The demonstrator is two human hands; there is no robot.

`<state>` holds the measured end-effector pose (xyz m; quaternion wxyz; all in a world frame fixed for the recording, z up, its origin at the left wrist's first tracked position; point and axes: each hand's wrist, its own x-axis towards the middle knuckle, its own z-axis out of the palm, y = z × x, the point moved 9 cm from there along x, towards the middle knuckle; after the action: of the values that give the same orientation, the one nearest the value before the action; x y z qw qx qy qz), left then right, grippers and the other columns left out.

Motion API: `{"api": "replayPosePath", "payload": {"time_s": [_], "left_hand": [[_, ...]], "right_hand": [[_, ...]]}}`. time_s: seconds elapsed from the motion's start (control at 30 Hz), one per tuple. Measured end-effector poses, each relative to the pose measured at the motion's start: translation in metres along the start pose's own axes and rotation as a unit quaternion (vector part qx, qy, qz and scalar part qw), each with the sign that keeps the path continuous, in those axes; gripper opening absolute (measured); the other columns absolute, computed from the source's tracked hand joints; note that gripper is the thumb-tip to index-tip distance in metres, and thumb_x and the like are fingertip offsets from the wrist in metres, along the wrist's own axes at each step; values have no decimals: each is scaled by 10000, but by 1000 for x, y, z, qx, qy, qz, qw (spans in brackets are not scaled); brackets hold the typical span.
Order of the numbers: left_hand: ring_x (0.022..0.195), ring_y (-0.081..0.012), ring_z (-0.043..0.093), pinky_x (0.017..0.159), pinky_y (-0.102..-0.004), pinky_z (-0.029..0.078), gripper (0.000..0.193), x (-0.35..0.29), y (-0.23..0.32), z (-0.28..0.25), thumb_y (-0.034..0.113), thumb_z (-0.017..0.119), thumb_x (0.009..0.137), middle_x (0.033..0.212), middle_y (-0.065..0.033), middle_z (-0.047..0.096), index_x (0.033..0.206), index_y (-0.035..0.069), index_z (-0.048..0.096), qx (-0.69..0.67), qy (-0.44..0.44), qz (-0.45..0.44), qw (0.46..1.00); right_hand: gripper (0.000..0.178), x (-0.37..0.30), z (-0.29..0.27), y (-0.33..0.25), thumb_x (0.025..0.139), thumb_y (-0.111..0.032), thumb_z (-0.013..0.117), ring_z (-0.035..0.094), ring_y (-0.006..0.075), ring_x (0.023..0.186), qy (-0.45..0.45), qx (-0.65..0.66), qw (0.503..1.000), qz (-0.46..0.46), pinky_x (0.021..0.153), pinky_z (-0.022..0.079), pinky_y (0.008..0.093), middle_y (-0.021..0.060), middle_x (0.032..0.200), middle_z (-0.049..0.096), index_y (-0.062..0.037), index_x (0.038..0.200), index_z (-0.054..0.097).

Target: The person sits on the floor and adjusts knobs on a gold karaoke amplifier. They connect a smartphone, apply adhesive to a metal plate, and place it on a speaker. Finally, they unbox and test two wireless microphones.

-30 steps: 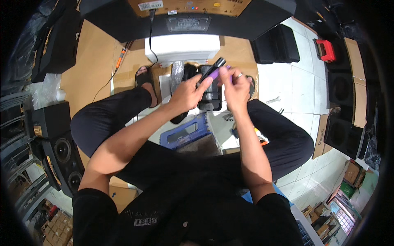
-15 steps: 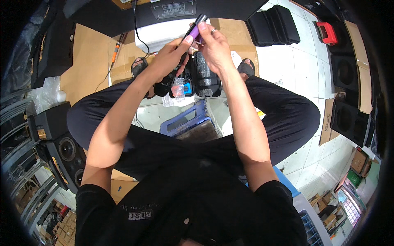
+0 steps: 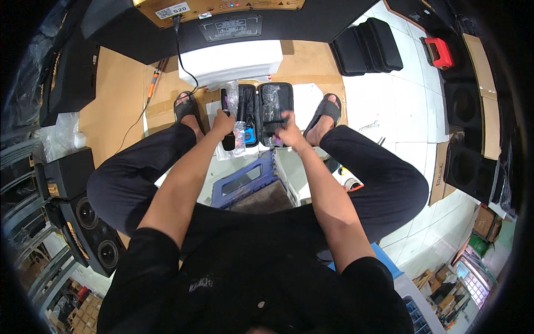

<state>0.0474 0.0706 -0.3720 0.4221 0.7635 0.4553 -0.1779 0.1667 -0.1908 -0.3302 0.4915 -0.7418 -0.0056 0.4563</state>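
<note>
An open black zip case (image 3: 286, 92) lies on the floor between my feet. My left hand (image 3: 224, 124) is at the case's left side, its fingers closed round a slim black tube (image 3: 224, 96) with a bit of purple on it. My right hand (image 3: 290, 133), smeared by motion, hangs over the case's right half with a small purple thing (image 3: 277, 141) at its fingers. A bubble-wrapped item (image 3: 271, 101) fills part of that right half. In the left half are a black handle-shaped piece (image 3: 242, 106), clear wrap (image 3: 239, 139) and a blue object (image 3: 250, 135).
A white foam block (image 3: 233, 60) and a large black speaker (image 3: 300, 28) with a cable stand beyond the case. A blue-framed tool case (image 3: 222, 186) lies nearer me. An orange-handled soldering iron (image 3: 153, 83) is at left, black pouches (image 3: 367, 47) at right.
Both hands have come down from above the case and moved apart. The black and purple cylinder they held together is no longer between them; purple now shows near each hand.
</note>
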Motion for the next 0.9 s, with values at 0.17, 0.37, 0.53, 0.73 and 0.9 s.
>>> {"api": "replayPosePath", "payload": {"time_s": [0.17,0.37,0.53,0.73,0.9], "left_hand": [[1121,-517,598,965,-532,493,558,-15,-16,13,185,694,936,1243,-345,576,1380,-13,420,40,130,144,980],[1033,-504,649,935,-512,516,470,-50,2,100,420,525,1034,1028,-334,690,1024,-28,665,-1,-95,100,990],[1011,-451,686,882,-579,542,831,-41,-31,226,748,398,982,1176,-261,686,1280,-2,598,-370,-265,-347,820],[1284,-350,541,1038,-660,432,632,-41,-5,231,595,605,977,1376,-95,596,1394,129,512,-577,-263,-367,680],[1417,-315,441,1176,-646,341,505,-43,-10,227,387,658,1013,1528,-87,486,1413,122,502,-593,-153,-366,700]], "right_hand": [[510,5,-10,71,849,-330,669,670,392,1163,38,-361,931,36,991,532,453,255,1222,688,-29,1251,588],[355,13,0,96,883,-285,702,694,395,1049,99,-377,921,-14,931,537,454,245,1056,715,-10,1106,701],[348,14,-3,49,902,-267,585,651,407,1081,-6,-253,966,-49,963,487,415,268,1167,675,33,1025,714],[353,-6,-1,54,912,-279,546,694,363,1022,-138,-308,941,-6,946,512,406,229,1066,724,-5,1020,740],[262,-74,-7,88,852,-247,571,675,351,856,-335,-482,808,-46,797,518,403,206,907,687,-16,863,694]]}}
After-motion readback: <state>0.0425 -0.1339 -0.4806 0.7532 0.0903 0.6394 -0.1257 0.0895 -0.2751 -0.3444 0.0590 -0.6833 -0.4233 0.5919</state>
